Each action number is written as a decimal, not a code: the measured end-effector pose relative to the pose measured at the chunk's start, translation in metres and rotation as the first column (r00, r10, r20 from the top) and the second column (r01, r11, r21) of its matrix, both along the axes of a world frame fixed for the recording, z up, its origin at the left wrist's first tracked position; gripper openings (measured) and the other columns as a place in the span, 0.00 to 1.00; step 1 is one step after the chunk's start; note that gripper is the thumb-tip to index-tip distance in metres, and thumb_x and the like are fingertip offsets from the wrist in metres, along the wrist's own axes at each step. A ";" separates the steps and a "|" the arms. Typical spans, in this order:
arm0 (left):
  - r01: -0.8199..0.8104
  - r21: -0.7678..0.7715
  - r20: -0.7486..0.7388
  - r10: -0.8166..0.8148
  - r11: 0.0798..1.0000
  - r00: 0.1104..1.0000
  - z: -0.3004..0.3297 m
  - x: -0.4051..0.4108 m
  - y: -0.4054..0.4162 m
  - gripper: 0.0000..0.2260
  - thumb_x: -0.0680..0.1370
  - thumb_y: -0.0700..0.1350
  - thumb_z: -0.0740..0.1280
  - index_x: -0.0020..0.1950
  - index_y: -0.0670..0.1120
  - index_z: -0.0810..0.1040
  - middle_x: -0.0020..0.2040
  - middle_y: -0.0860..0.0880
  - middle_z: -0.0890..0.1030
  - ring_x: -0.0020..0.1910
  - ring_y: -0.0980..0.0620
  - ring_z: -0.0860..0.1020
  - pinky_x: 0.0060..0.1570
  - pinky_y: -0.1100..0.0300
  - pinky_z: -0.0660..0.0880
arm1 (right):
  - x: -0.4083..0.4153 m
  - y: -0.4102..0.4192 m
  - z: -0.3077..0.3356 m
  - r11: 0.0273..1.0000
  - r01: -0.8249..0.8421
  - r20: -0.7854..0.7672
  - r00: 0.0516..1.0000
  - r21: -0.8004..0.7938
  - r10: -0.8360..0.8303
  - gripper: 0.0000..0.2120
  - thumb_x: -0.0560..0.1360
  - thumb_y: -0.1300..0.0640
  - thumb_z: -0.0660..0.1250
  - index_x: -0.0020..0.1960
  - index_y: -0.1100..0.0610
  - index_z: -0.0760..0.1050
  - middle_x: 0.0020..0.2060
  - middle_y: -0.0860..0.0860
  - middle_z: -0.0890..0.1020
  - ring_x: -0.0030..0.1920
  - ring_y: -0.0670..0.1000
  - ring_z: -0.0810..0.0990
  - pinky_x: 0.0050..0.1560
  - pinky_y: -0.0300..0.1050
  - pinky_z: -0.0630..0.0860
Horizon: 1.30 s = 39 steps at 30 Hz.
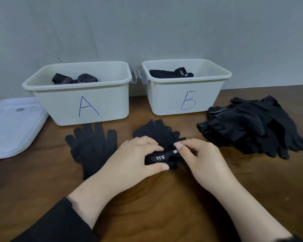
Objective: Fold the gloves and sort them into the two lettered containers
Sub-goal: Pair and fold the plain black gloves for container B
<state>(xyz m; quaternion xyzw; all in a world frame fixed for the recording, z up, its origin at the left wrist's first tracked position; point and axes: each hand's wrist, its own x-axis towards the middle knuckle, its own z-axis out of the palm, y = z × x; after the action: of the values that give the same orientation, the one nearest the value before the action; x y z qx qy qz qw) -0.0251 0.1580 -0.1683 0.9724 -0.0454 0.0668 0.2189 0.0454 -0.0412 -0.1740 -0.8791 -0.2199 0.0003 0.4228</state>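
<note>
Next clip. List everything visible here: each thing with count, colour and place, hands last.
Bin A: one, white, back left, holding dotted black gloves.
Bin B: one, white, back right, holding a black glove with a 5.11 strap.
Lids: stack, white, far left.
Flat glove: one, black, in front of bin A.
Strap glove: one, black, centre, being handled.
Glove pile: count unclear, black, right.
Table: one, brown wood.
Wall: grey, behind.
Left hand: pinches the strap glove's cuff.
Right hand: grips the same strap.
</note>
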 end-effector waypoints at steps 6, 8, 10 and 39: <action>0.014 0.023 0.126 -0.017 1.000 0.992 -0.004 0.002 0.000 0.14 0.83 0.54 0.58 0.63 0.57 0.80 0.62 0.62 0.78 0.62 0.64 0.72 0.62 0.69 0.66 | 0.006 0.000 -0.005 1.000 0.008 -0.035 0.999 0.026 -0.007 0.07 0.82 0.46 0.62 0.54 0.41 0.79 0.46 0.39 0.83 0.50 0.39 0.81 0.51 0.39 0.79; -0.017 0.011 0.221 0.014 1.000 0.975 -0.005 0.004 -0.001 0.12 0.84 0.51 0.59 0.60 0.54 0.81 0.56 0.60 0.81 0.56 0.61 0.76 0.58 0.66 0.71 | 0.007 0.000 -0.007 0.999 0.006 -0.052 0.999 0.036 -0.004 0.07 0.82 0.46 0.61 0.56 0.42 0.78 0.48 0.39 0.83 0.52 0.40 0.81 0.54 0.42 0.80; -0.067 0.003 0.358 0.061 0.998 0.932 -0.005 0.005 -0.001 0.11 0.84 0.47 0.60 0.58 0.50 0.82 0.54 0.56 0.83 0.54 0.58 0.77 0.58 0.67 0.69 | 0.009 0.001 -0.009 0.998 0.001 -0.073 0.997 0.061 0.004 0.08 0.83 0.46 0.61 0.59 0.41 0.77 0.51 0.39 0.83 0.54 0.40 0.81 0.57 0.44 0.81; 0.049 0.072 0.094 -0.056 0.996 0.994 -0.016 0.010 0.010 0.12 0.84 0.52 0.59 0.65 0.57 0.77 0.58 0.61 0.76 0.57 0.61 0.72 0.58 0.64 0.69 | 0.005 0.003 -0.006 0.959 0.159 -0.205 0.972 0.234 -0.111 0.14 0.79 0.47 0.68 0.65 0.43 0.75 0.59 0.42 0.81 0.57 0.44 0.82 0.62 0.48 0.79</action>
<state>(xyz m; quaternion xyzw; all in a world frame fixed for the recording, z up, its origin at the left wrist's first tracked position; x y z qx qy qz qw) -0.0154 0.1684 -0.1842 0.9735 -0.0838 0.1062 0.1843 0.0507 -0.0381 -0.1804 -0.8281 -0.1161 0.0274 0.5478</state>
